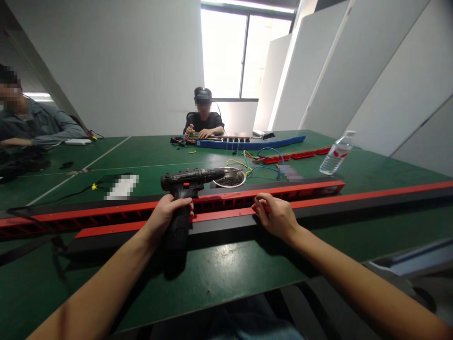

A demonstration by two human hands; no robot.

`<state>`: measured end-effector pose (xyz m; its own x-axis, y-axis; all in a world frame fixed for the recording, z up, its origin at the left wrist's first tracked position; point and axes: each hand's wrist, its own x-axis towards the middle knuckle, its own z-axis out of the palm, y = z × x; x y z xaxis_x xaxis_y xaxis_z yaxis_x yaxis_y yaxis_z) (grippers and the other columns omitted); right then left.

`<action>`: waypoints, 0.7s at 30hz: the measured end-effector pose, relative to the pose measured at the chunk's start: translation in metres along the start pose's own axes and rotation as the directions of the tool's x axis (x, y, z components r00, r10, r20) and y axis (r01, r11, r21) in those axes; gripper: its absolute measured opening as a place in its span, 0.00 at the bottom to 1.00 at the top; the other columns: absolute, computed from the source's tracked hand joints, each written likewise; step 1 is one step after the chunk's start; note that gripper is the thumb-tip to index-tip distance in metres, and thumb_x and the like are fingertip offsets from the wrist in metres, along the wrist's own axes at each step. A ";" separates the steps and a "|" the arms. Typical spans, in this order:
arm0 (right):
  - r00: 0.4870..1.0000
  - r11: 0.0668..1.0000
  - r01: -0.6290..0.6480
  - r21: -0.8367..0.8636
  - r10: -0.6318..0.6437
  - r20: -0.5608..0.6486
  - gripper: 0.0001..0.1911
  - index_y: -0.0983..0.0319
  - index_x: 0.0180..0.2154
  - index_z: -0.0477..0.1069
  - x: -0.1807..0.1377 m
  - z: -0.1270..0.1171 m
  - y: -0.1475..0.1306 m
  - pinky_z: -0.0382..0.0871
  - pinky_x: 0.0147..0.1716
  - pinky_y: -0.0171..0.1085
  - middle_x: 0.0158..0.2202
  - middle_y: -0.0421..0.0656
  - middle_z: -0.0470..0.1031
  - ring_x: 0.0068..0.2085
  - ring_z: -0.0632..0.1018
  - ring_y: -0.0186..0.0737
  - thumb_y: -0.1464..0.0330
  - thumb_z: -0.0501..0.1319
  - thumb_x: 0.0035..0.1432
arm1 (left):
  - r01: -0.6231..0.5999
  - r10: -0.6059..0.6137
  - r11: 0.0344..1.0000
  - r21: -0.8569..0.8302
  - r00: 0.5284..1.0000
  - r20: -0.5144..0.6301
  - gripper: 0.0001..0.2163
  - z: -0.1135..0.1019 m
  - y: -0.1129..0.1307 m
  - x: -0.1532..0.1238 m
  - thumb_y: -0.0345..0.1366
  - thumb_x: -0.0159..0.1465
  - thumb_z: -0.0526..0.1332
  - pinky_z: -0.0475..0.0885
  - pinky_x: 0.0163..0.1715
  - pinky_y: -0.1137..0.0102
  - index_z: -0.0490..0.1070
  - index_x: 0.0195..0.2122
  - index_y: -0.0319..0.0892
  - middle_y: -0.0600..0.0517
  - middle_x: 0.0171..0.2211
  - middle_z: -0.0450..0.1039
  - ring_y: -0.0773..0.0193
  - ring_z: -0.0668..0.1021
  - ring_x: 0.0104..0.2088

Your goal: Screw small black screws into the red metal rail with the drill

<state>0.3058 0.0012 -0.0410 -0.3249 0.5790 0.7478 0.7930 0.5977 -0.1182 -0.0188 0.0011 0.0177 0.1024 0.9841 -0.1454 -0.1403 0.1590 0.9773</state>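
Note:
My left hand [163, 216] is wrapped round the grip of a black cordless drill [182, 179], whose long thin bit points right, across a metal bowl [243, 178]. Small dark pieces, apparently screws [228, 181], lie in that bowl. My right hand [278, 216] is closed, thumb and fingertips pressed together over the near red-and-black rail [221, 222]. Whatever those fingers may hold is too small or hidden to name. Just behind, a second red-and-black rail [102, 211] with rectangular slots runs parallel to it. The drill's battery end hangs over the near rail.
A tilted-looking water bottle [337, 153] stands at the right. Coloured wires [249, 165] and red strips [297, 155] lie behind the bowl. Across the green table [219, 293], a person [203, 113] works by a blue rail [247, 143]; another person [38, 120] sits left.

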 end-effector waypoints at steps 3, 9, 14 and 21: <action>1.000 1.000 -0.020 0.018 0.020 -0.010 0.06 0.59 0.46 0.67 0.000 0.001 0.001 0.72 0.32 0.37 0.30 0.41 0.82 0.30 0.83 0.41 0.71 0.59 0.67 | -0.015 0.015 1.000 -0.002 1.000 -0.007 0.09 0.000 -0.001 0.002 0.36 0.56 0.70 0.73 0.20 0.75 0.76 0.28 0.34 0.48 0.23 0.75 0.65 0.78 0.22; 0.959 0.902 -0.281 0.328 0.254 0.122 0.07 0.59 0.42 0.74 0.010 -0.002 -0.001 0.76 0.36 0.40 0.32 0.43 0.83 0.33 0.84 0.43 0.63 0.61 0.66 | -0.024 0.024 1.000 -0.012 1.000 -0.014 0.10 -0.001 -0.001 0.001 0.37 0.55 0.71 0.72 0.19 0.74 0.75 0.28 0.34 0.49 0.24 0.75 0.65 0.77 0.22; 0.827 0.499 -0.470 0.728 0.537 0.165 0.15 0.61 0.37 0.77 0.046 -0.001 0.006 0.79 0.37 0.43 0.31 0.47 0.83 0.33 0.84 0.46 0.56 0.69 0.58 | -0.011 0.011 1.000 -0.029 1.000 0.005 0.11 -0.002 0.001 -0.003 0.38 0.54 0.71 0.75 0.23 0.71 0.76 0.31 0.35 0.48 0.26 0.76 0.62 0.78 0.25; 0.709 0.167 -0.505 0.847 0.639 0.297 0.19 0.62 0.36 0.78 0.089 0.019 0.028 0.79 0.37 0.41 0.35 0.48 0.84 0.34 0.85 0.44 0.58 0.77 0.47 | -0.014 0.013 0.999 -0.031 1.000 -0.008 0.10 -0.007 -0.002 0.001 0.38 0.56 0.71 0.74 0.25 0.74 0.76 0.32 0.36 0.49 0.28 0.77 0.65 0.78 0.26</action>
<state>0.2894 0.0801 0.0097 0.1236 0.9574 0.2612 -0.1401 0.2774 -0.9505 -0.0249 0.0022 0.0142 0.0926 0.9867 -0.1335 -0.1720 0.1479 0.9739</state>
